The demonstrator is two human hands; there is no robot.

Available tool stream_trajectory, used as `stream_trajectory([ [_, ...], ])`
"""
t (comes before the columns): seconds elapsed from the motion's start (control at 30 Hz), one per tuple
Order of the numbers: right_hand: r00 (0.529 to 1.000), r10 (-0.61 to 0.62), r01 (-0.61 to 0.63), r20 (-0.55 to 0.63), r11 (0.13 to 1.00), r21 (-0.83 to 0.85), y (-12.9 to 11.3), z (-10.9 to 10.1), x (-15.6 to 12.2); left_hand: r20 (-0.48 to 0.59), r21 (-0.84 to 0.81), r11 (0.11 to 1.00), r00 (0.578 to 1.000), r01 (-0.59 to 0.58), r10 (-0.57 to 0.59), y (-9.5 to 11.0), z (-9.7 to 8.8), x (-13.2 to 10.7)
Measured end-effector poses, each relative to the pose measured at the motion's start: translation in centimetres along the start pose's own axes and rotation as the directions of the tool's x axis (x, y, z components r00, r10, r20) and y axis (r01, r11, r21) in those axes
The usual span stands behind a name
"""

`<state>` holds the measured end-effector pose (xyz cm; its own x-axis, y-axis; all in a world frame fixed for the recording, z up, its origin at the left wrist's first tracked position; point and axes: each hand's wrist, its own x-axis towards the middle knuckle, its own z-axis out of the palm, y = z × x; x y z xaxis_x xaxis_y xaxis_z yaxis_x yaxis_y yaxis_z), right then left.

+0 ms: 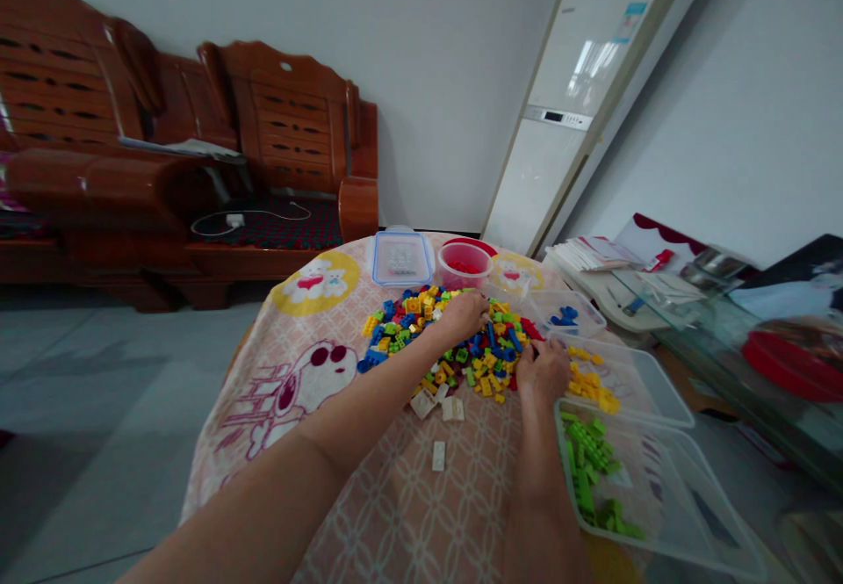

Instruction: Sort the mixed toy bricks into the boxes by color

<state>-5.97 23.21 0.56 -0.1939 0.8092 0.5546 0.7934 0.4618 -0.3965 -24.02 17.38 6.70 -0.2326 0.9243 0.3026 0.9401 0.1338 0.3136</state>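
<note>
A heap of small coloured building bricks in red, yellow, blue and green lies on a table covered with a pink cartoon cloth. My left hand reaches into the far side of the heap, fingers curled down among the bricks. My right hand rests at the heap's right edge, fingers bent onto the bricks. What either hand grips is hidden. A few white bricks lie loose in front of the heap.
Clear tubs line the right: green bricks, yellow bricks, blue bricks. A red-brick cup and a lidded box stand behind. Wooden sofa left, tall air conditioner back, glass table right.
</note>
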Motion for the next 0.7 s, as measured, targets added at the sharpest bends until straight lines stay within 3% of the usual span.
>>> stream_trajectory([
  [0.23,0.999,0.034,-0.034,0.022,0.999,0.011,-0.2,-0.2,0.1,0.026,0.032,0.999,1.000,0.013,-0.014,0.2,-0.3,-0.7],
  [0.53,0.999,0.033,-0.032,0.035,0.999,-0.014,-0.4,-0.3,0.1,-0.020,0.120,0.976,0.983,0.184,-0.183,1.1,-1.7,-1.2],
  [0.7,0.999,0.039,-0.038,0.036,0.999,-0.018,-0.4,-0.3,0.1,-0.007,0.104,0.985,0.990,0.141,-0.141,1.4,-2.1,-2.1],
])
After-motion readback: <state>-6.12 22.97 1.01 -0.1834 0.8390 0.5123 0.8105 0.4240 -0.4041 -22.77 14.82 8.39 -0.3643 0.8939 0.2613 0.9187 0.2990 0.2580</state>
